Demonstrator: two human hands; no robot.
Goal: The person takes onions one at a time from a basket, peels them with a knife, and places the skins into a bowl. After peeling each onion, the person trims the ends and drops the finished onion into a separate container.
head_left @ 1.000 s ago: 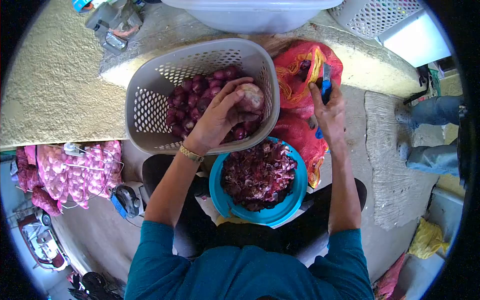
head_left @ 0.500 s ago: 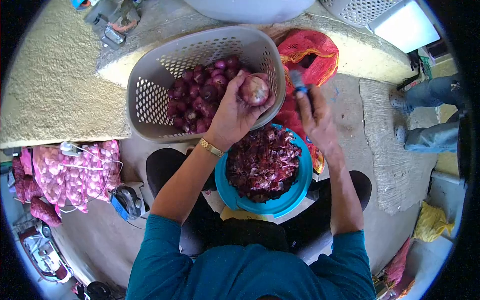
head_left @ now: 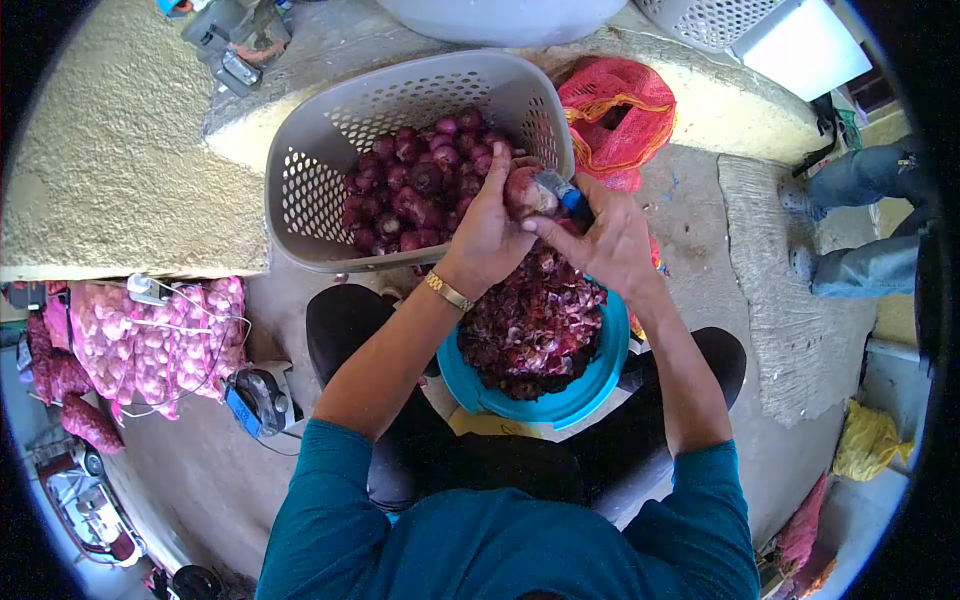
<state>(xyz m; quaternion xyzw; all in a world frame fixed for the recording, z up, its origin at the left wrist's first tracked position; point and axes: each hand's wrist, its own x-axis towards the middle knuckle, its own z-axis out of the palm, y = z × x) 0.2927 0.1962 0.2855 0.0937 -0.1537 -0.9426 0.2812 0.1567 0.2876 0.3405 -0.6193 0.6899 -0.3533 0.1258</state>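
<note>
My left hand (head_left: 487,232) is closed around a red onion (head_left: 522,196), over the right end of the grey perforated basket (head_left: 330,262). In my right hand (head_left: 612,240) is a small knife (head_left: 572,199) with a blue handle, its blade against the onion's right side. My right thumb reaches to the onion's lower edge. Many purple-red onions (head_left: 425,178) lie in the basket. Below my hands, between my knees, a turquoise tub (head_left: 612,375) holds a heap of dark red onion skins (head_left: 535,325).
A red mesh sack (head_left: 622,115) lies right of the basket. Mesh bags of pale bulbs (head_left: 165,340) and a scale (head_left: 262,400) are at the left. Another person's legs (head_left: 865,225) stand at the right. A low concrete ledge (head_left: 690,95) runs behind the basket.
My right hand has moved left and down, bringing the knife from beside the mesh sack onto the onion. My left hand still holds the onion, now turned and slightly further right.
</note>
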